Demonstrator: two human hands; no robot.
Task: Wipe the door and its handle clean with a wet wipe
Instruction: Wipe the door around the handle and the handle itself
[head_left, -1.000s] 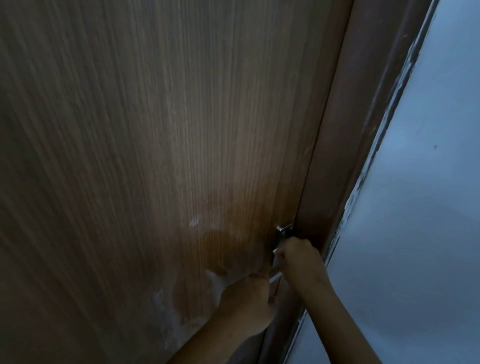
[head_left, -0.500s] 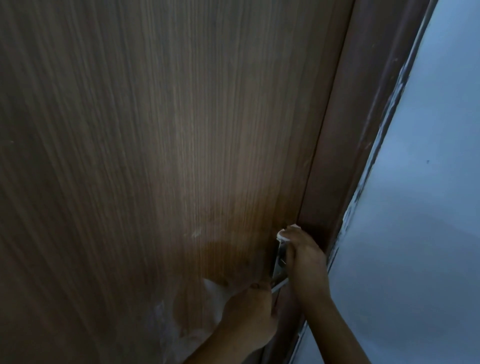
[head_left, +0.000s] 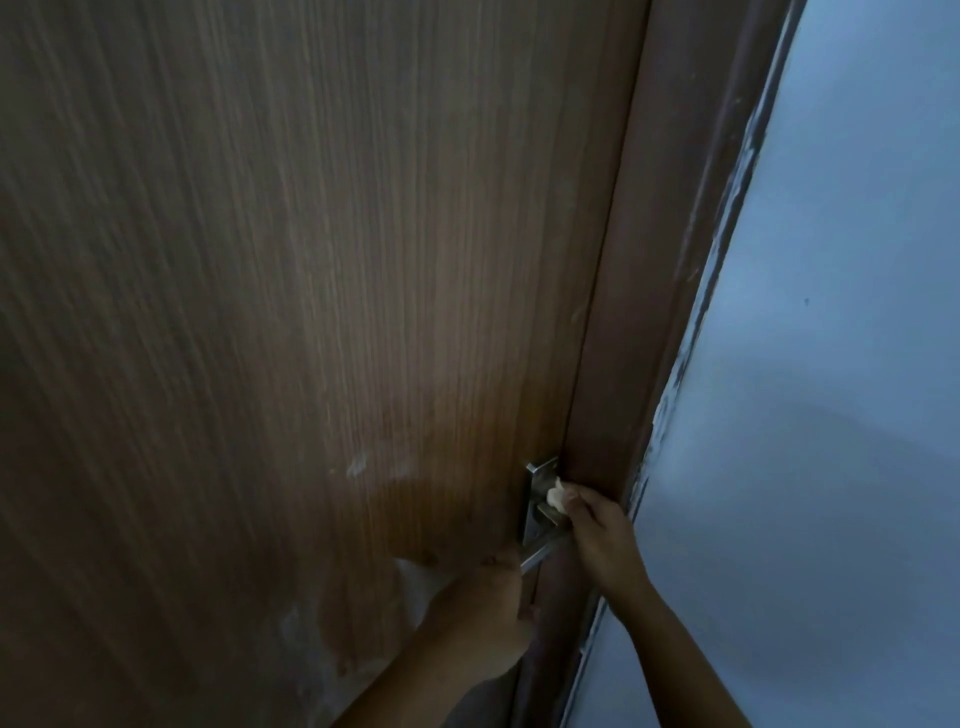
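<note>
Matt wood-grain door (head_left: 311, 260), brushed metal handle (head_left: 540, 512), soft white wet wipe (head_left: 557, 496), matt painted wall (head_left: 831, 415).

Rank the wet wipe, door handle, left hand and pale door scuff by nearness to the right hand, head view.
1. wet wipe: in the right hand's fingertips.
2. door handle: just left of it.
3. left hand: lower left.
4. pale scuff: far left on the door.
</note>
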